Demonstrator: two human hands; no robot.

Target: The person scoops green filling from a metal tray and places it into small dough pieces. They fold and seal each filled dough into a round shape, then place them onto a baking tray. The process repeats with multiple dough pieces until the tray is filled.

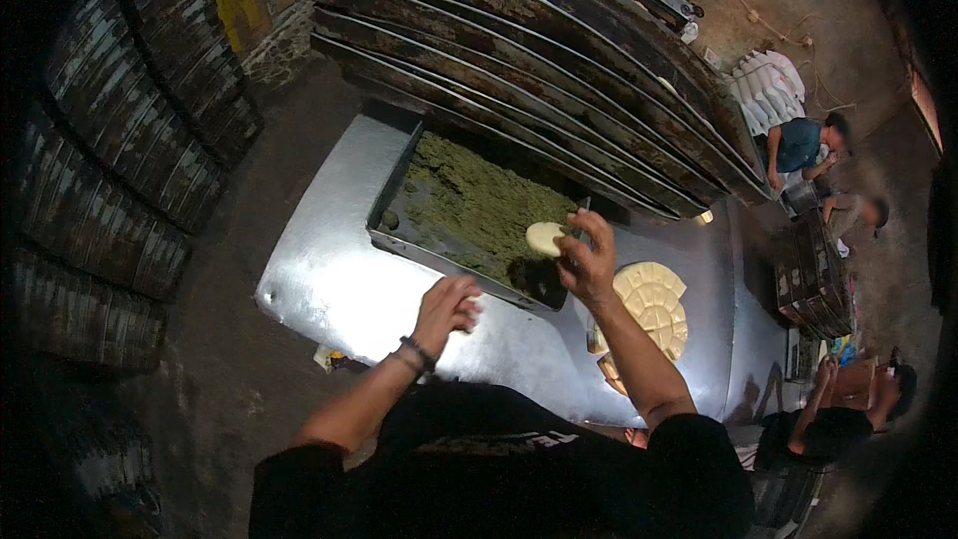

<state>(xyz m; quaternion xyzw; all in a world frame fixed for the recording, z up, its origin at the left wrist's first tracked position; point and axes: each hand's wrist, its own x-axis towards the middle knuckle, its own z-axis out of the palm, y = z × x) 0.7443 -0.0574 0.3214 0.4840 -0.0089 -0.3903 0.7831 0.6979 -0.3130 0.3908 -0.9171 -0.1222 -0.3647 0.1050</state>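
Note:
My right hand grips a flat round piece of pale dough by its edge, over the right end of a metal tray. A crumbly green filling is heaped in that tray, and a small green ball lies at its left end. My left hand, slightly blurred, is over the metal table in front of the tray, fingers partly curled and nothing seen in them. Pale dough portions, packed together in a rounded slab, lie right of the tray, partly behind my right forearm.
Long dark metal trays are stacked behind the filling tray on the metal table. More dark ribbed trays stand at the left. Two people sit at the upper right near white sacks; another person is at the lower right.

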